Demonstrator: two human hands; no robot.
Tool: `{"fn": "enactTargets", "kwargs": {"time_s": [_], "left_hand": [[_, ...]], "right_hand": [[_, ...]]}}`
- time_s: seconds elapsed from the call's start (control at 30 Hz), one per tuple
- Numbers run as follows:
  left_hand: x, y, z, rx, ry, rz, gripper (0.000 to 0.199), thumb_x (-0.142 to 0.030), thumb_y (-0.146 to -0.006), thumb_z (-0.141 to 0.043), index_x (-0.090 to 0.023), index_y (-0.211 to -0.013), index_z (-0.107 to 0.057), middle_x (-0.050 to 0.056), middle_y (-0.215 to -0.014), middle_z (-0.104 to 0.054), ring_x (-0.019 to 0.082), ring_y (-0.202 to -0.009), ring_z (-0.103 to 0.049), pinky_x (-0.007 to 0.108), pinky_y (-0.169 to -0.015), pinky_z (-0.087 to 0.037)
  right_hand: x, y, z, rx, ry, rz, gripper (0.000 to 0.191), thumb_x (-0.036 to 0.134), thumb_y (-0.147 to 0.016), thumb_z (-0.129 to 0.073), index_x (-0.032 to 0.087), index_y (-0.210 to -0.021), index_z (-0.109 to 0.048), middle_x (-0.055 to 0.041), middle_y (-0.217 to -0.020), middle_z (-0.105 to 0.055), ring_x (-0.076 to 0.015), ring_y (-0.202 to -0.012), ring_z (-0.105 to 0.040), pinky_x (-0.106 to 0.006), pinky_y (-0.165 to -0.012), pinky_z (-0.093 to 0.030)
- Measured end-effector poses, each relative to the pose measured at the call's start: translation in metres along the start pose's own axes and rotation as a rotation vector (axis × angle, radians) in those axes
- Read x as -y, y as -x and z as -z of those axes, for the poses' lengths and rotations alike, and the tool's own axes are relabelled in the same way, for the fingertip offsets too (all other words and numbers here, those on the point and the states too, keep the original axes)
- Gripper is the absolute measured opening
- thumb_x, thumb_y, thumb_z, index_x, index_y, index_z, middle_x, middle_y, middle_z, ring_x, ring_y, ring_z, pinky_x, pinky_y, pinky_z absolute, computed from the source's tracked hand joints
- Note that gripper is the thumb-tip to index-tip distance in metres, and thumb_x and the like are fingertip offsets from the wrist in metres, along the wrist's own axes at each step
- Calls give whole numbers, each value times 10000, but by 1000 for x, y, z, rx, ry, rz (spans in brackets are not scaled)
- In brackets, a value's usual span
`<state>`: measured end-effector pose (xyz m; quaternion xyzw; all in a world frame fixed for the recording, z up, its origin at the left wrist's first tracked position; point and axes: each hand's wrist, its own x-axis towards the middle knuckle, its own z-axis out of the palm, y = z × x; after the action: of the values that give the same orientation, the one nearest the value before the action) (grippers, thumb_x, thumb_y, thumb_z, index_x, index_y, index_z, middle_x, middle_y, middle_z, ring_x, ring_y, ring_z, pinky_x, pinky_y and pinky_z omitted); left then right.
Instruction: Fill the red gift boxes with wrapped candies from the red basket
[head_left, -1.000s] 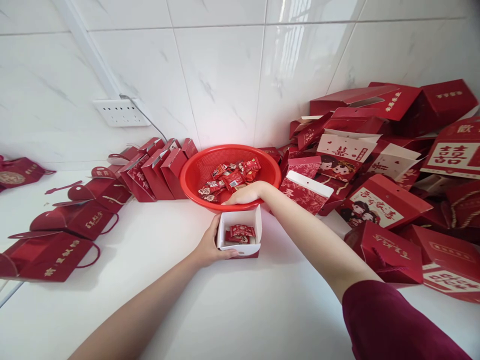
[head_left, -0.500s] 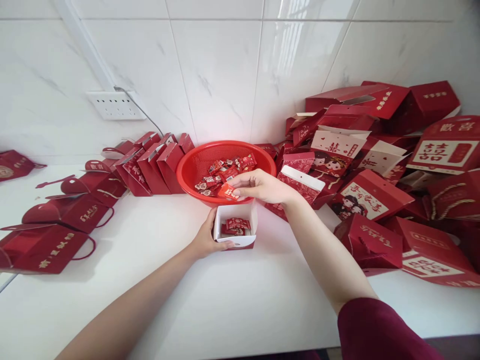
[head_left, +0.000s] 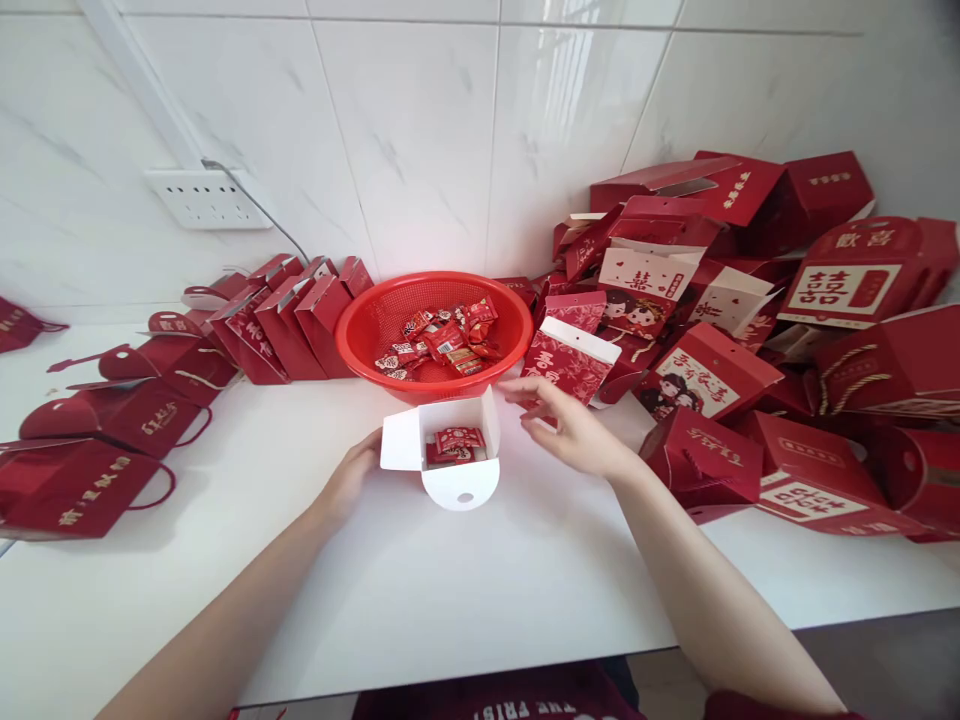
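A small open box (head_left: 460,490), white inside, stands on the table in front of me with its flaps folded outward. Several red-wrapped candies (head_left: 459,440) lie at its bottom. My left hand (head_left: 349,485) is beside the box's left flap, fingers stretched out and their tips partly hidden behind it. To the right of the box, my right hand (head_left: 566,425) hovers with its fingers apart and nothing in them. Just behind the box is a red plastic basket (head_left: 360,340) holding more wrapped candies (head_left: 446,340).
At the left, several closed red gift boxes (head_left: 112,490) with cord handles stand in a row, beside upright red boxes (head_left: 277,320). A large heap of red boxes (head_left: 705,380) covers the right side. Behind rises a tiled wall with a socket panel (head_left: 206,200).
The orange-red candy has left my right hand, which moved away from the basket to the box's right. My left hand's grip on the box loosened, and the flaps now spread outward.
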<state>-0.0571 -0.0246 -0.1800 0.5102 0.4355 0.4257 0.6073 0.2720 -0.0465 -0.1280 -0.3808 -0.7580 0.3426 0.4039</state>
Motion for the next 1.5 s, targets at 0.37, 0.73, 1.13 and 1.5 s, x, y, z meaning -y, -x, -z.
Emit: {"fn": "enactTargets", "kwargs": {"time_s": [0.37,0.73,1.13,1.5], "left_hand": [[-4,22,-59,10,14,-8,519,-488,-823,-706,-178,-1233,-632,110,-1239,-690,348,-1154,-622,451,-976,-505],[-44,33,-68,-37,-561,-281,383,-421,-935,-564,-253,-1265,-659,61,-1261,-683,302,-1138,-635,418,-953,-519],[-29,78,-95,-38,-1564,-504,604,-436,-981,-469,-162,-1511,-375,147,-1559,-378,391,-1388,-407,562,-1092,-355],[-50,120,24,-371,-1693,94,799,-587,-980,-233,-34,-1557,-194,212,-1623,-164,397,-1504,-132,604,-1119,-329]], "right_hand": [[4,7,-33,323,-168,20,470,296,-730,-806,352,-1179,-681,-48,-1523,-397,-293,-1410,-396,-449,-1150,-354],[-9,11,-75,29,-468,-236,443,431,-921,-598,324,-1324,-446,-69,-1409,-500,-229,-1287,-514,-409,-1024,-480],[-7,24,-91,-61,-349,-180,398,476,-1016,-367,290,-1362,-428,-81,-1423,-481,-235,-1248,-519,-424,-1040,-443],[-23,25,-91,-77,-302,-297,404,513,-1007,-383,311,-1357,-400,-82,-1402,-479,-205,-1075,-617,-420,-938,-510]]}}
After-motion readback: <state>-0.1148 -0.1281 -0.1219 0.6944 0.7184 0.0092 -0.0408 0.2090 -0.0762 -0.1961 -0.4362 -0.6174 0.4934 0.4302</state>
